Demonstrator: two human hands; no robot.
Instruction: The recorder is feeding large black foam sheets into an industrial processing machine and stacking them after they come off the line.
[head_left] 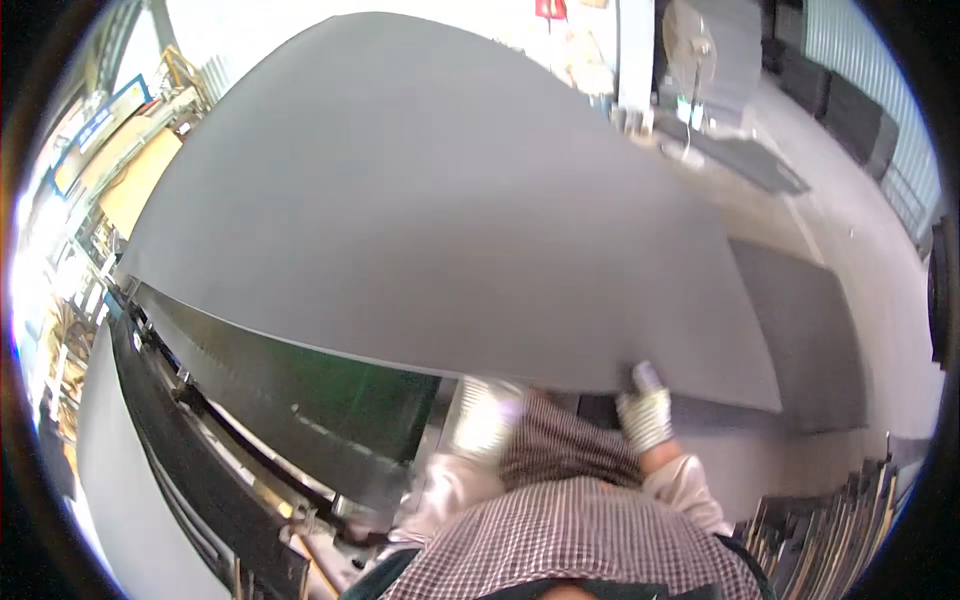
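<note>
Around us a workshop is spreading out, with a pale concrete floor (860,270), dark grey mats (805,330) lying on it at the right, and a standing fan (690,50) far at the back. We are holding a large grey sheet (420,210) in front of us, and it is filling most of the view. Its near edge is running just above our hands, and the whole sheet is bowing, probably because it is thin and wide and is being carried only from this one side.

Our right hand (643,408), in a white knitted glove, is gripping the near edge close to the right corner, with the fingers closed over the edge from above. Our left hand (487,415), also gloved, is reaching up to the same edge further left; it is overexposed, so we cannot tell how far it is closed or whether it is really gripping. The two hands are staying apart, which we judge is helping to balance the wide sheet.

Under the sheet, at the left, a long machine bed (250,400) with dark rails and a green part is lying, and the sheet is hanging above it, not touching it as far as we can see. At the lower right some dark panels (820,540) are standing on edge.
</note>
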